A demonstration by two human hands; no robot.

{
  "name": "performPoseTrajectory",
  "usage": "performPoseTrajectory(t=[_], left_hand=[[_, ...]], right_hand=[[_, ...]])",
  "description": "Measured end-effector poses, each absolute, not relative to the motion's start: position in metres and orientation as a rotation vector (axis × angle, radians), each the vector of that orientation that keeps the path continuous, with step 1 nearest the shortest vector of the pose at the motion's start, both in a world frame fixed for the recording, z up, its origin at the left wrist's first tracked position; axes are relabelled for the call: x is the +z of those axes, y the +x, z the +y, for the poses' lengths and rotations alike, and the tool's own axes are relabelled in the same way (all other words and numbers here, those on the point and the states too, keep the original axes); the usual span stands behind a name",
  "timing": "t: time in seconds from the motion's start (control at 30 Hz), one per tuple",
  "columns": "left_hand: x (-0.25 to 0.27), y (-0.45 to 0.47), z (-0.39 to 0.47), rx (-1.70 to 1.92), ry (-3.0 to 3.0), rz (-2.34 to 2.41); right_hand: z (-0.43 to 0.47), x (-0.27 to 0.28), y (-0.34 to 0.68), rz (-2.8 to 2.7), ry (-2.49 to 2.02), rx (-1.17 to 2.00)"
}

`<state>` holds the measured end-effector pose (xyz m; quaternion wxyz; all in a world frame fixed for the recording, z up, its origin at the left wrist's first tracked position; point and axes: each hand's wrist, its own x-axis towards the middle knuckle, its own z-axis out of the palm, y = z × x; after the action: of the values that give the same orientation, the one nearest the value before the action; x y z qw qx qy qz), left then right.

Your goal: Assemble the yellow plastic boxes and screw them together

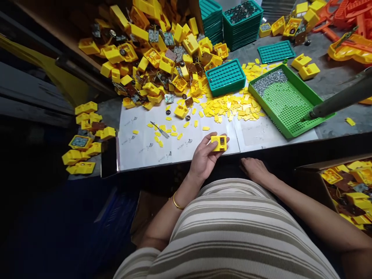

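My left hand is closed around a small yellow plastic case, held just above the table's front edge. The case shows small speaker holes on one side and a square opening with a dark part inside. My right hand rests low by the table edge, in front of my body. Its fingers are curled, and whatever may be in them is hidden. Loose yellow covers lie in a pile beyond my left hand. A small screwdriver lies on the white paper among several scattered covers.
A large heap of yellow cases fills the back left. A green tray of screws sits right, with a dark power screwdriver reaching over it. Stacked teal trays stand behind. A box of yellow cases is at lower right.
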<state>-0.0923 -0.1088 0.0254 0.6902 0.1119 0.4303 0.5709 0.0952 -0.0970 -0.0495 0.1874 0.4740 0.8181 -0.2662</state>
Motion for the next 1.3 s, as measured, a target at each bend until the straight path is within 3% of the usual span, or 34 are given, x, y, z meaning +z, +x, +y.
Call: performPoseTrajectory(t=[0.17, 0.37, 0.53, 0.63, 0.77, 1.0, 1.07, 1.2, 1.3], left_hand=[[0.021, -0.097, -0.107, 1.292, 0.321, 1.015], [-0.004, -0.104, -0.072, 1.402, 0.755, 1.285], [-0.040, -0.100, -0.045, 1.227, 1.805, 1.414], [-0.052, -0.102, -0.045, 1.124, 2.057, 1.396], [-0.047, -0.108, -0.051, 1.297, 1.876, 1.456], [-0.010, -0.099, -0.056, 1.525, 1.013, 1.543], [-0.004, -0.101, -0.056, 1.556, 0.929, 1.539], [-0.008, -0.115, -0.056, 1.324, 1.170, 1.527], [-0.018, -0.125, -0.058, 1.070, 1.370, 1.463]], right_hand=[[-0.099, -0.029, 0.103, 2.358, 1.278, -0.852], [-0.084, -0.001, 0.109, 2.902, 1.476, -1.444], [-0.049, -0.012, 0.090, 3.199, 1.926, -1.290], [-0.032, -0.022, 0.082, 3.130, 2.011, -1.280], [-0.023, -0.027, 0.081, 2.984, 2.150, -1.414], [-0.019, -0.017, 0.078, 2.828, 2.151, -1.676], [-0.015, -0.013, 0.077, 2.912, 2.196, -1.621], [-0.006, -0.012, 0.081, 3.127, 2.238, -1.304], [-0.004, -0.016, 0.086, 3.101, 2.193, -1.258]])
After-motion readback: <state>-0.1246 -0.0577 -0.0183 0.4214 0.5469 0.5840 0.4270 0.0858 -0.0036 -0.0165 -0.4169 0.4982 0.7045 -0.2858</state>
